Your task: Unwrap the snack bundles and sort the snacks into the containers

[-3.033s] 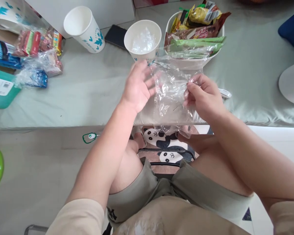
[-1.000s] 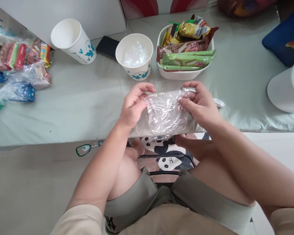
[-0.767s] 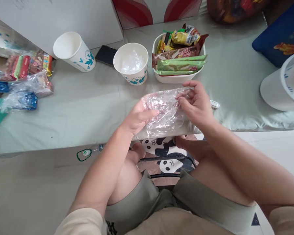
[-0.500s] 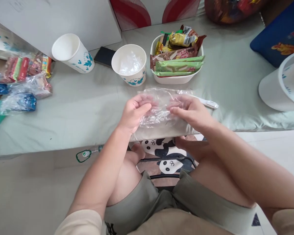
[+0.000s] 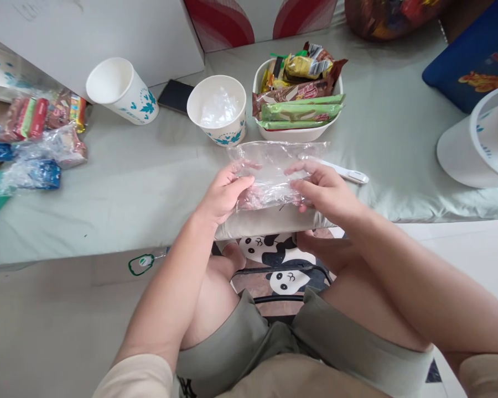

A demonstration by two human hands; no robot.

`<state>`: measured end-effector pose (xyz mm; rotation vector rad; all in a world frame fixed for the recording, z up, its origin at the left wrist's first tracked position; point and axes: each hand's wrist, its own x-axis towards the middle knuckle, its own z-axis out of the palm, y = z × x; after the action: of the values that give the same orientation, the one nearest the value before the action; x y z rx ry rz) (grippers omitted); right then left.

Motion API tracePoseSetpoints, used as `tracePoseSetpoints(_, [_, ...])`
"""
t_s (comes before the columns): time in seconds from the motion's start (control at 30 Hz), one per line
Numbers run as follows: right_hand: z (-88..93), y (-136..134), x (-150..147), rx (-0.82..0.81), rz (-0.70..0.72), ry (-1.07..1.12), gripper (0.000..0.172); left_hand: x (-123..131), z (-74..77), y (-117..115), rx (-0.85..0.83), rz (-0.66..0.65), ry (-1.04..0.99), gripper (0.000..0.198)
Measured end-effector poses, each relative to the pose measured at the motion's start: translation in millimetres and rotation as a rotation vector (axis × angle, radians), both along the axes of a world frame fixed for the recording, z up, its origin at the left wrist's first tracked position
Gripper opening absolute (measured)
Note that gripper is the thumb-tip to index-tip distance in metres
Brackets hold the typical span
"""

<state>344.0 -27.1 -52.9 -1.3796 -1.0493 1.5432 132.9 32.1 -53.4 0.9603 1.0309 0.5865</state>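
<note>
A clear plastic bag [image 5: 274, 190] is stretched between my two hands near the table's front edge. My left hand [image 5: 228, 190] grips its left side, thumb on top and fingers partly behind the film. On the right side, my right hand [image 5: 319, 185] pinches it the same way. Behind the bag stands a white tub [image 5: 299, 134] of wrapped snack bars [image 5: 301, 113]. Left of that tub is a paper cup [image 5: 228, 135] with crumpled clear plastic [image 5: 221, 108] inside. A white handle-like object [image 5: 351, 174] lies partly under the bag and right hand.
Another paper cup [image 5: 139, 105] leans beside a black phone-like slab [image 5: 175, 96]. Bagged snacks [image 5: 37, 119] lie at the left. To the right stand a white bucket [image 5: 460, 149] and a blue box [image 5: 460, 72]. A large white box [image 5: 108, 33] backs the table [image 5: 149, 182].
The bag has been spread flatter and wider, its far edge now straighter and nearer the tub. Both hands stay almost in place, the right fingers a little more spread.
</note>
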Motion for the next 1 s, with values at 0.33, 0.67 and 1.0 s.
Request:
tracePoseSetpoints(0.33, [-2.5, 3, 1, 0.099, -0.103, 0.218, 0.008, -3, -1.7, 9, 0.032, -0.033, -0.192, 0.034])
tracePoseSetpoints(0.67, [-16.2, 2, 4, 0.469, -0.155, -0.468, 0.027, -12, -15.2, 5, 0.420, -0.170, 0.109, 0.033])
tracePoseSetpoints(1.0, [6.3, -4, -4, 0.178, 0.198, -0.554, 0.026, 3, -14.8, -16, 1.366, 0.257, 0.567, 0.023])
